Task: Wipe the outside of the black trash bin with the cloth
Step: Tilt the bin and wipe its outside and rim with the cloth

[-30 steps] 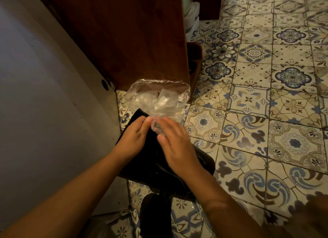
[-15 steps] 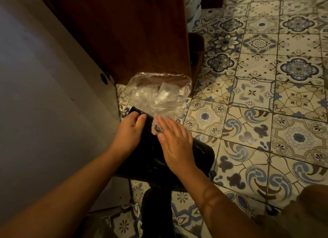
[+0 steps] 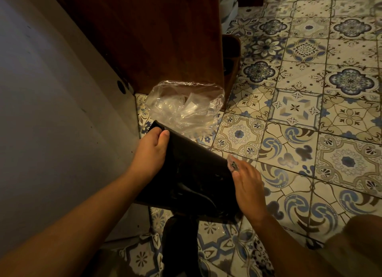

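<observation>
Lying tilted on the patterned tile floor (image 3: 299, 115), the black trash bin (image 3: 192, 179) is gripped at its rim by the left hand (image 3: 149, 152), while a small pale cloth (image 3: 232, 164) is pressed to its right edge under the right hand (image 3: 248, 191), fingers closed on it.

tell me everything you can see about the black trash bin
The black trash bin looks like glossy, smooth plastic with faint highlights. It is tipped over, its mouth pointing away, where a clear plastic liner bulges out over the patterned tile floor. The left hand grips its rim; the right hand, with a small cloth, presses on its right side.
</observation>
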Available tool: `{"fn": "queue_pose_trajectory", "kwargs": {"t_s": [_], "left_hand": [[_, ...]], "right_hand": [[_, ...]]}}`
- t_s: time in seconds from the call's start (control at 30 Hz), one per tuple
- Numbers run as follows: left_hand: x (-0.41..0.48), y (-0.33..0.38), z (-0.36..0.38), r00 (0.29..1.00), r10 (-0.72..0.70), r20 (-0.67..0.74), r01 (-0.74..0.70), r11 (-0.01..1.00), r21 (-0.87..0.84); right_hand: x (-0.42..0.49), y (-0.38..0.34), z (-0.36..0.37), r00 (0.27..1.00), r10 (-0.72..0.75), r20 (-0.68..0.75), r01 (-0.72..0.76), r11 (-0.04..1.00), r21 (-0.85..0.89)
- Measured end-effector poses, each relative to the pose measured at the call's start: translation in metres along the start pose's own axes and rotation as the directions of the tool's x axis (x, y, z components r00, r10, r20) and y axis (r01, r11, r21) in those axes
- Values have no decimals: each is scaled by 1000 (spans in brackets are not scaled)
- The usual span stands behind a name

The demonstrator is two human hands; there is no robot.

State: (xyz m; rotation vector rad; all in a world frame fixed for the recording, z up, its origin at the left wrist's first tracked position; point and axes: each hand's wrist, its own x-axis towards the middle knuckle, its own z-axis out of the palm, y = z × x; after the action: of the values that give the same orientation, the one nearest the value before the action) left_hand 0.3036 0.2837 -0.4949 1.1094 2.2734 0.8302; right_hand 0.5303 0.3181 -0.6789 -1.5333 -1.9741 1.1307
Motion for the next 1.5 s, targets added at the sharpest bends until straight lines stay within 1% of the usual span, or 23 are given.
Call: {"fn": "queue_pose_trajectory", "kwargs": {"t_s": [0.1,0.2,0.3,0.4,0.47,0.53,0.6,0.7,0.73,0.77,0.8,0.87,0.9,0.93,1.0,1.07,1.13,1.2,1.3,1.37,1.43,1.5], "left_hand": [[-1,6,0,1000,7,13,-7,1000,0],[-3,9,1,999,17,32,-17,1000,3],[-3,9,2,999,20,46,-20,1000,2],[-2,10,0,999,13,38,-13,1000,-15],[0,9,0,999,12,36,-11,1000,-14],[0,11,-3,999,17,47,-15,999,-29],[0,12,-8,993,24,115,-14,996,-88],[-3,9,-18,951,13,307,32,989,-141],[-6,6,-20,939,12,343,36,991,-131],[-8,2,-20,939,16,342,24,993,-113],[-9,1,-18,950,32,310,-3,996,-92],[-12,3,-15,971,72,227,-62,997,-53],[-13,4,-15,977,79,196,-70,996,-52],[-11,4,-15,981,75,181,-63,995,-72],[-7,3,-17,982,65,176,-47,994,-103],[-4,3,-17,985,48,166,-31,994,-107],[-3,3,-12,987,43,154,-31,997,-77],[-4,4,-7,988,38,149,-30,998,-59],[-5,2,-3,990,-6,141,20,995,-99],[-6,1,-2,991,-33,131,49,992,-120],[-9,1,0,992,-19,128,37,990,-137],[-10,0,1,994,9,111,11,985,-173]], "right_hand": [[-2,11,-2,998,65,-14,-64,994,84],[-6,18,-2,995,95,-18,-91,982,166],[-10,21,-2,985,169,-25,-158,960,232],[-15,22,-1,978,203,-45,-181,938,295],[-19,19,-2,963,268,-24,-234,879,417],[-21,13,-4,928,371,34,-327,767,552],[-19,14,-5,891,447,77,-386,658,646],[-13,20,-3,867,489,97,-415,601,683],[-12,20,-4,864,492,105,-418,587,693],[-10,21,-4,863,492,112,-421,581,696],[-9,20,-5,866,485,117,-422,587,691],[-6,16,-8,874,474,105,-423,637,644],[-5,14,-9,887,455,79,-406,685,605],[-5,12,-10,908,419,24,-361,752,552],[-5,2,-17,947,296,-124,-221,882,417],[-6,-16,-27,961,159,-228,-75,938,339],[-5,-37,-37,960,43,-278,53,943,329],[-2,-58,-42,953,-54,-299,154,934,323],[0,-91,-38,948,-196,-251,262,927,268],[-2,-111,-31,932,-299,-205,340,918,204],[-6,-127,-21,908,-377,-184,405,903,144],[-10,-136,-9,890,-426,-166,446,888,111]]}}
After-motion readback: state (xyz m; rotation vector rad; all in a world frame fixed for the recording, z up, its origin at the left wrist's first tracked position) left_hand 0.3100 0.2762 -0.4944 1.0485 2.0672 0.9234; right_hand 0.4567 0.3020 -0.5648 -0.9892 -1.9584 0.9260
